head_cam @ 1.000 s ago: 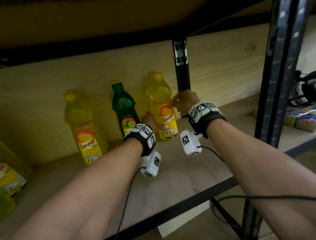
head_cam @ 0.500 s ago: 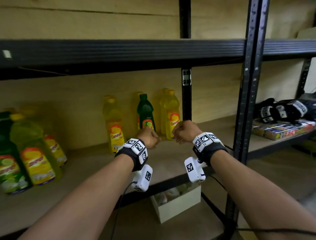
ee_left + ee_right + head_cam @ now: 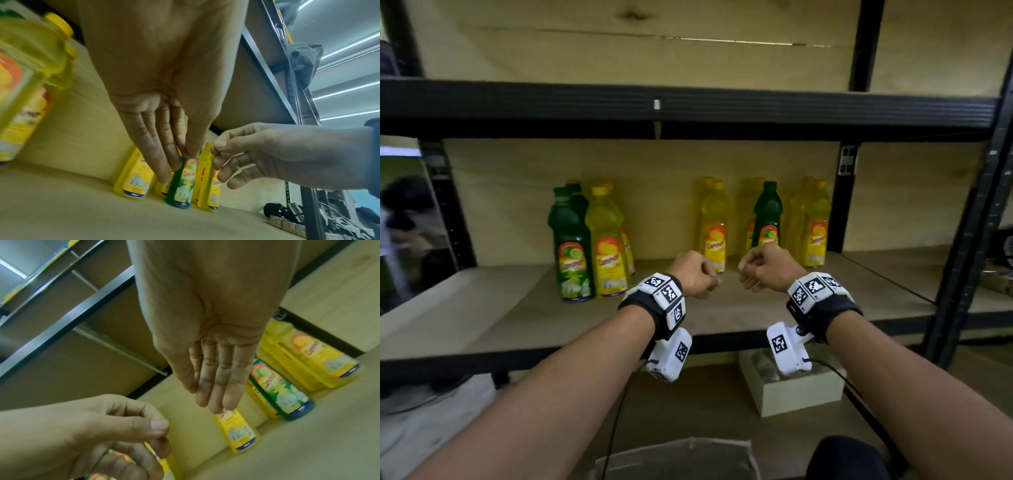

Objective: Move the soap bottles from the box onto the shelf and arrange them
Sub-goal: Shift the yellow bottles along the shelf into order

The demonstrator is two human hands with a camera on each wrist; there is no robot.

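Observation:
Soap bottles stand upright at the back of the wooden shelf (image 3: 517, 315). On the left are a green bottle (image 3: 570, 246) and a yellow bottle (image 3: 607, 246) with more behind them. Further right stand a yellow bottle (image 3: 714, 229), a green bottle (image 3: 767, 219) and a yellow bottle (image 3: 813, 226). My left hand (image 3: 697, 274) and right hand (image 3: 763, 267) hover side by side over the shelf front, short of the bottles. Both hold nothing and their fingers are loosely curled. In the left wrist view my left hand (image 3: 164, 146) touches no bottle, and neither does my right hand (image 3: 216, 378) in the right wrist view.
A small white box (image 3: 801, 387) sits on the floor under the shelf. A grey open container (image 3: 678, 459) lies at the bottom edge. Black uprights (image 3: 846, 192) frame the bay, with a black crossbeam (image 3: 688, 106) above. A blurred person (image 3: 400, 233) is at far left.
Both hands let go of the right yellow bottle and drew back toward the shelf front. The head view pulled back, so more bottles and the upper shelf show.

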